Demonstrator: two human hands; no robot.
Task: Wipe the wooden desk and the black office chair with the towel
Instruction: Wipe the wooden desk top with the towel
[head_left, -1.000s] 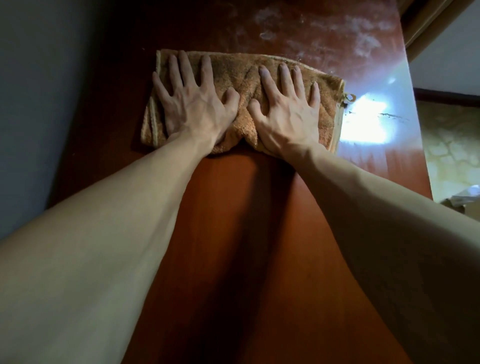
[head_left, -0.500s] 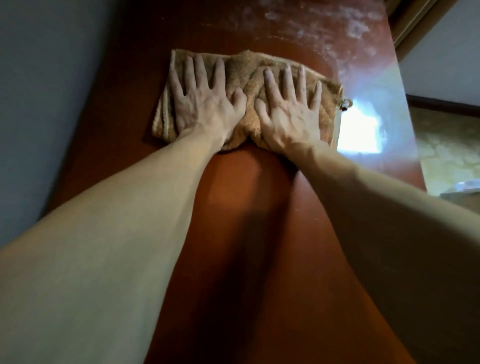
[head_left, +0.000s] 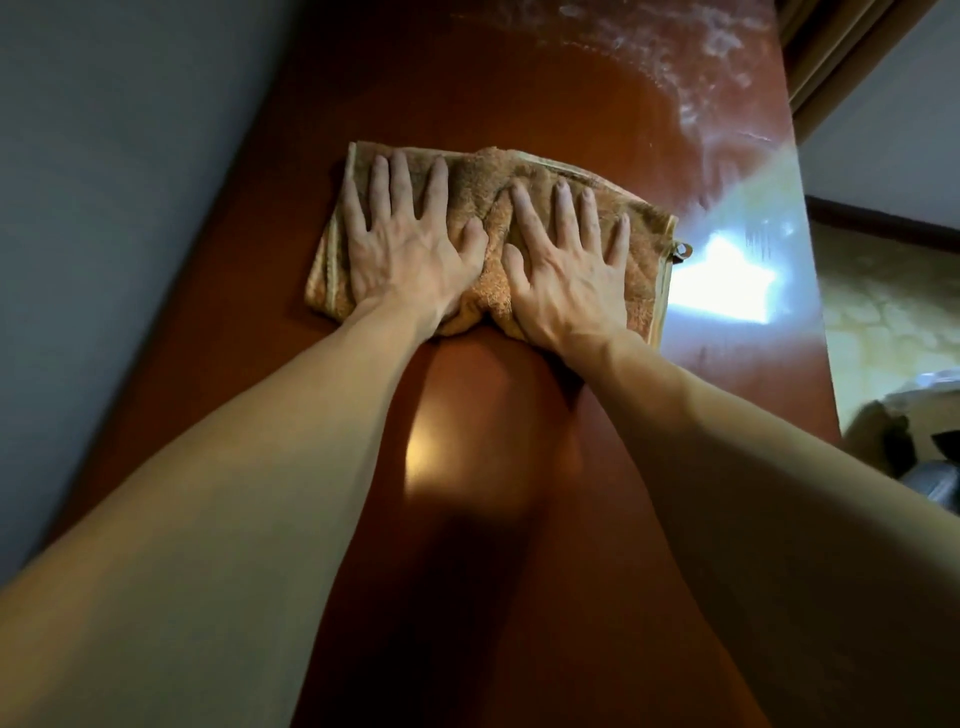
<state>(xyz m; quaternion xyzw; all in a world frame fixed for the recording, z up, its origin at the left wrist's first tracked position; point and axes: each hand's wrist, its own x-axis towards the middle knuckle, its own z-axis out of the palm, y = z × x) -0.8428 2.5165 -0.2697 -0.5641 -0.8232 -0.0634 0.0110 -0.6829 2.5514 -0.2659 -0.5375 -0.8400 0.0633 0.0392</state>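
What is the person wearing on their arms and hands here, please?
Nothing that shows. The left forearm and right forearm are bare, with no sleeve in frame. The left hand and right hand carry no gloves, rings, watch or bracelets. Tendons and veins stand out on their backs.

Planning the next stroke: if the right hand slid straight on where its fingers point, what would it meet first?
The right hand, flat on the towel, faces bare wooden desk; first ahead are probably the whitish smears near the far end.
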